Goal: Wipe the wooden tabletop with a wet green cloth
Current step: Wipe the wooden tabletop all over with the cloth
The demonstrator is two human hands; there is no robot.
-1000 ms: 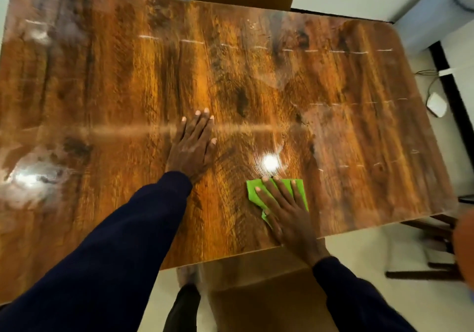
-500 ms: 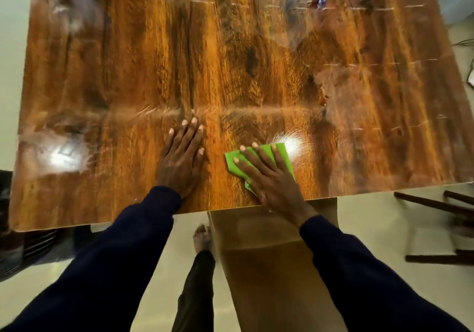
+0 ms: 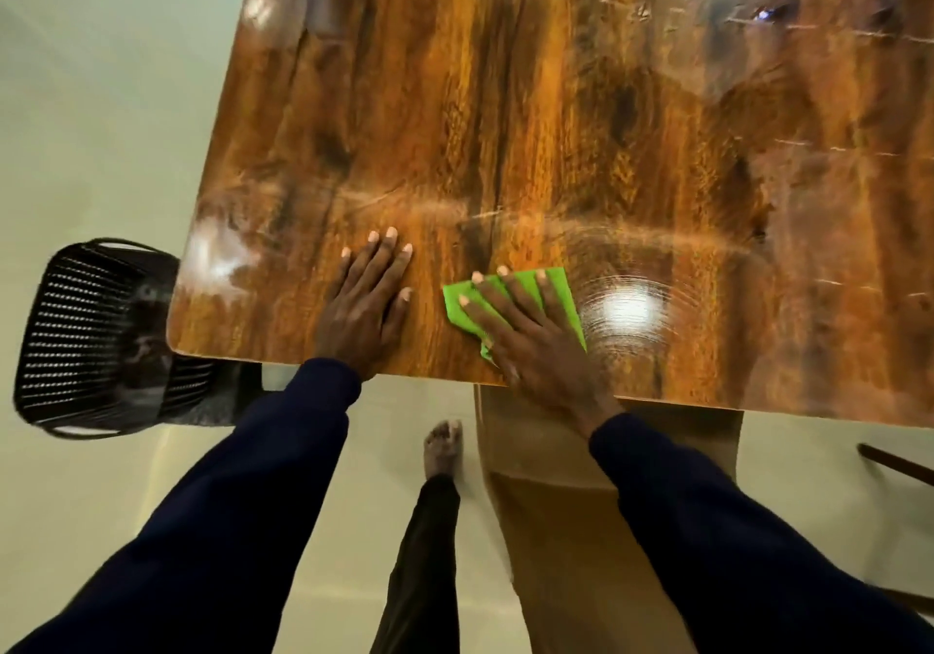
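Right hand (image 3: 530,335) flat w/ straight fingers on folded green cloth (image 3: 561,294), left hand (image 3: 366,304) flat on glossy, seemingly damp wood-grain tabletop (image 3: 556,122).

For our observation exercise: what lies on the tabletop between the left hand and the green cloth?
Nothing: the head view shows only bare wooden tabletop between the left hand and the green cloth.

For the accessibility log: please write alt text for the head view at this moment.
A person's right hand presses a folded green cloth flat on a glossy wooden tabletop near its front edge, while the left hand rests flat beside it. A black mesh chair stands at the table's left end.
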